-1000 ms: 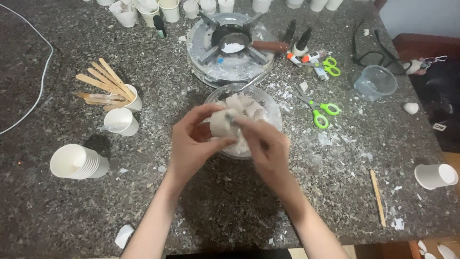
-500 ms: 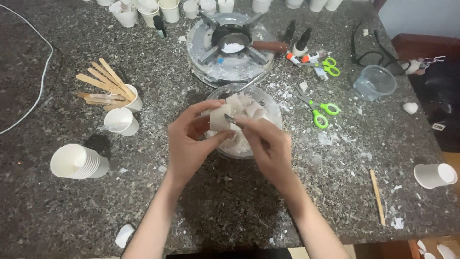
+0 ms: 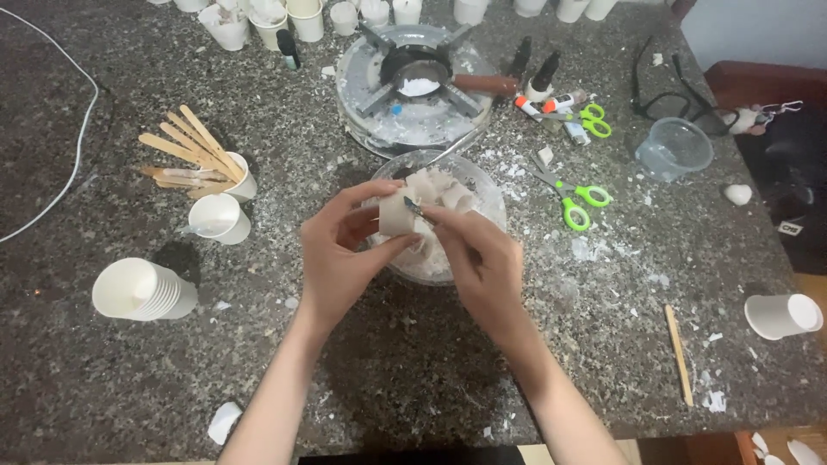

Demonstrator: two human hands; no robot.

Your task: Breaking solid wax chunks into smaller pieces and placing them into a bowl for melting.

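Blade (image 3: 412, 205) edged nearer pale cup (image 3: 395, 213), glass bowl (image 3: 491, 196) beneath

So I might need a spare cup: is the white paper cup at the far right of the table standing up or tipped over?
Tipped over. The white paper cup lies on its side on the speckled stone table, its open mouth facing right.

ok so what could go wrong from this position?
1. The right hand presses a small blade against the pale cylinder pinched by the left hand; a slip could nick the left fingers.
2. Both hands work right over the glass bowl; a jolt could knock it or drop the piece in.
3. Scrapings may add to the white flakes already littering the countertop.
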